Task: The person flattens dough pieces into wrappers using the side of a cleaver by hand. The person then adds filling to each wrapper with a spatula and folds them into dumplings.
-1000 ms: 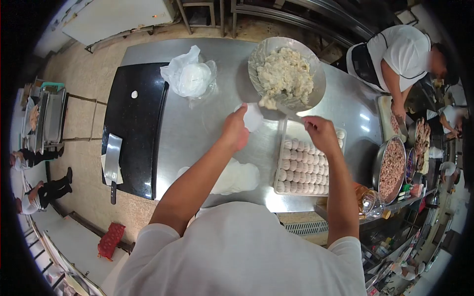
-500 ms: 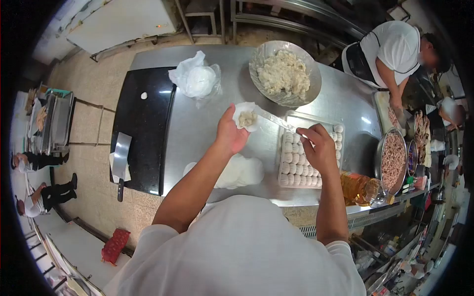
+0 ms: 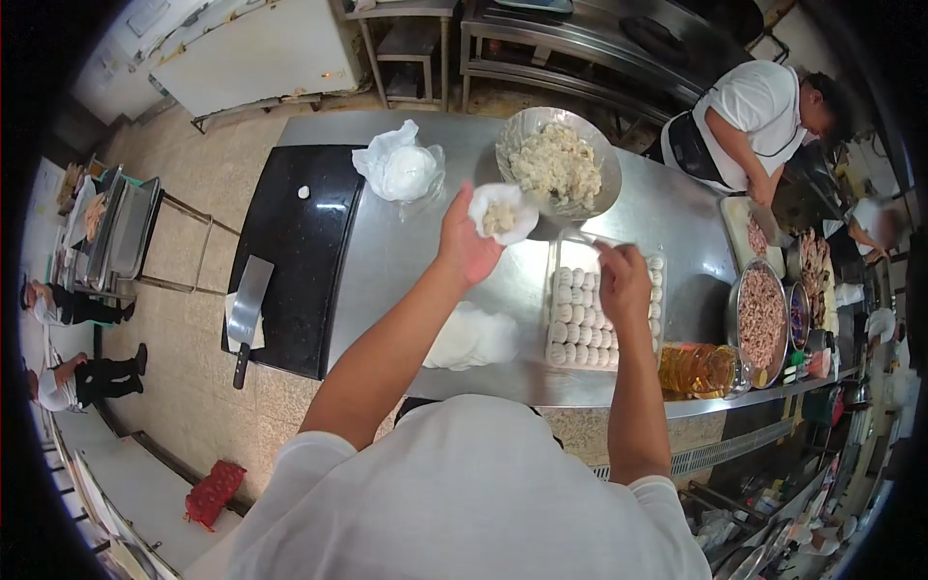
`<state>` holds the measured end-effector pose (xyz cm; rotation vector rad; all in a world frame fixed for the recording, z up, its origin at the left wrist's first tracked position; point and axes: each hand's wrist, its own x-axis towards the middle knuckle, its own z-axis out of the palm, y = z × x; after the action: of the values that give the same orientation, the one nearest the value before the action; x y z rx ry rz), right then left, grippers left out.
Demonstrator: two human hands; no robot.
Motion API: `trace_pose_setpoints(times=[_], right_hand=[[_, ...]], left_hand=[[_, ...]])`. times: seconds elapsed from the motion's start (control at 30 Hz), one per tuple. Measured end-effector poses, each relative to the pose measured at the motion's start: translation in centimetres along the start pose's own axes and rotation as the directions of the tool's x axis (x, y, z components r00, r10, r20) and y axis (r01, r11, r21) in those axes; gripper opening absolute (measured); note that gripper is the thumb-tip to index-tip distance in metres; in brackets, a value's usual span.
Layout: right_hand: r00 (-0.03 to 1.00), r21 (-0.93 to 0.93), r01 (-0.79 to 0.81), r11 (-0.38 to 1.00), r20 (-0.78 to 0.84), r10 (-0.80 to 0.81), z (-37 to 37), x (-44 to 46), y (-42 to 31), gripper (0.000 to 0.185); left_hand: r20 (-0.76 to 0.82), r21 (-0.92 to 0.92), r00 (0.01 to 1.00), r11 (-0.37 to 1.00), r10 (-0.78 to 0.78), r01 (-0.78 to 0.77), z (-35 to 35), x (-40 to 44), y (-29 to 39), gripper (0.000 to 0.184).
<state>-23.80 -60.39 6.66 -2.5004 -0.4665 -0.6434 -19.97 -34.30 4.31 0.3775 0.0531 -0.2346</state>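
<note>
A round white dough wrapper lies across the fingers of my left hand, which is curled under it. Pale chunky filling sits at the wrapper's middle. My right hand is closed round a flat metal spatula, smeared by motion and apart from the wrapper. Below that hand is a tray with rows of round white dumplings. Beyond both hands stands a large metal bowl of the same-looking filling.
A white dough mass lies near my left forearm. Farther left are a plastic-wrapped white lump, a black board and a cleaver. An oil bottle and a meat bowl stand right, near a co-worker.
The spatula has come away from the filling on the wrapper, with my right hand. My left hand's wrapper now faces up more fully. The whole view has shifted slightly.
</note>
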Motion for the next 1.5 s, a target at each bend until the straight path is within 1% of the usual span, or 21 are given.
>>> trace_pose_setpoints(times=[0.03, 0.07, 0.1, 0.2, 0.23, 0.27, 0.33, 0.4, 0.6, 0.67, 0.73, 0.8, 0.9, 1.0, 1.07, 1.13, 1.2, 1.27, 1.33, 1.43, 1.5], right_hand=[[0.998, -0.051, -0.057, 0.997, -0.013, 0.056, 1.0, 0.6, 1.5, 0.024], [0.993, -0.102, -0.115, 0.988, -0.03, 0.113, 2.1, 1.2, 3.5, 0.023], [0.973, -0.211, -0.198, 0.957, 0.076, 0.218, 3.2, 1.4, 6.3, 0.022], [0.953, -0.301, -0.221, 0.928, 0.135, 0.271, 2.6, 2.2, 7.2, 0.02], [0.979, -0.084, -0.188, 0.979, 0.068, 0.194, 0.8, 2.6, 3.9, 0.019], [0.977, -0.085, -0.194, 0.977, 0.077, 0.201, 0.1, 2.4, 1.9, 0.019], [0.999, 0.091, 0.012, 0.996, 0.029, -0.015, -0.3, 2.3, -0.3, 0.021], [0.988, -0.065, 0.095, 0.993, 0.129, -0.086, 0.2, 2.0, -0.7, 0.023], [0.978, -0.127, 0.041, 0.991, 0.209, -0.013, -0.3, 1.5, -0.7, 0.025], [0.968, 0.011, -0.161, 0.987, 0.195, 0.156, -0.5, 1.3, -1.6, 0.023], [0.971, 0.034, -0.153, 0.988, 0.189, 0.143, 0.0, 1.2, -1.4, 0.022], [0.937, 0.005, -0.147, 0.989, 0.321, 0.137, 0.1, 1.4, -1.4, 0.021], [0.943, -0.011, -0.146, 0.989, 0.3, 0.143, -1.8, 3.0, -1.0, 0.021], [0.941, -0.315, -0.216, 0.924, 0.185, 0.283, -0.9, 5.5, -0.1, 0.011], [0.901, -0.515, -0.062, 0.855, 0.339, 0.27, 4.4, 5.4, 4.0, 0.012], [0.873, -0.573, 0.014, 0.82, 0.407, 0.269, 9.7, 4.8, 4.0, 0.015], [0.87, -0.413, 0.116, 0.903, 0.481, 0.108, 9.9, 5.2, 0.6, 0.011], [0.974, 0.003, 0.2, 0.98, 0.105, -0.2, 8.4, 4.5, -5.0, 0.015], [0.964, 0.332, 0.254, 0.909, -0.006, -0.267, 6.6, 2.4, -8.9, 0.025], [0.93, 0.4, 0.364, 0.841, -0.111, -0.35, 4.8, -0.1, -13.0, 0.026], [0.905, 0.353, 0.425, 0.833, -0.144, -0.4, 3.3, 0.5, -13.9, 0.025]], left_hand=[[-0.002, -0.005, 1.0, 1.0, 0.0, 0.0, 0.1, 1.1, -0.1, 0.056], [-0.103, -0.009, 0.994, 1.0, 0.019, -0.02, 0.4, 2.2, -0.2, 0.055], [-0.199, -0.007, 0.979, 0.999, 0.036, -0.038, 0.5, 2.9, -0.4, 0.055], [-0.143, -0.027, 0.989, 0.999, 0.037, -0.041, -0.9, 4.6, -0.8, 0.056], [-0.146, -0.031, 0.988, 0.998, 0.048, -0.053, -0.9, 5.0, -0.5, 0.056], [-0.207, 0.043, 0.978, 0.999, 0.025, -0.016, -1.0, 4.6, -0.8, 0.06], [-0.261, 0.118, 0.965, 0.992, -0.006, 0.039, -0.9, 4.3, -1.2, 0.064], [-0.236, 0.136, 0.966, 0.981, -0.102, 0.137, -0.7, 4.4, -1.2, 0.065], [-0.153, 0.018, 0.958, 0.968, -0.244, 0.25, -2.6, 3.9, -1.3, 0.07], [-0.174, 0.019, 0.953, 0.967, -0.247, 0.254, -2.6, 3.4, -1.1, 0.07], [-0.183, 0.026, 0.95, 0.965, -0.253, 0.262, -2.8, 3.0, -1.2, 0.07], [-0.173, 0.094, 0.952, 0.958, -0.252, 0.27, -3.4, 2.7, -1.1, 0.068], [-0.252, 0.045, 0.953, 0.982, -0.165, 0.182, -3.8, 1.6, -0.5, 0.065], [-0.228, 0.042, 0.97, 0.994, -0.088, 0.1, -3.3, -0.3, 0.7, 0.066], [-0.16, 0.046, 0.983, 0.994, -0.086, 0.094, -1.8, -1.6, 1.1, 0.066], [-0.092, 0.054, 0.993, 0.995, -0.079, 0.084, 0.2, -3.9, 1.4, 0.066], [-0.096, -0.006, 0.994, 0.998, -0.059, 0.058, 2.1, -5.7, 2.3, 0.071], [-0.089, -0.028, 0.996, 0.999, -0.019, 0.017, 3.3, -8.4, 3.5, 0.07], [-0.084, -0.056, 0.996, 0.998, 0.027, -0.032, 3.5, -10.6, 4.3, 0.07], [-0.063, -0.042, 0.997, 0.998, 0.034, -0.037, 3.8, -13.1, 4.8, 0.072], [0.112, -0.073, 0.994, 0.997, 0.02, -0.012, 4.4, -14.3, 4.7, 0.073]])
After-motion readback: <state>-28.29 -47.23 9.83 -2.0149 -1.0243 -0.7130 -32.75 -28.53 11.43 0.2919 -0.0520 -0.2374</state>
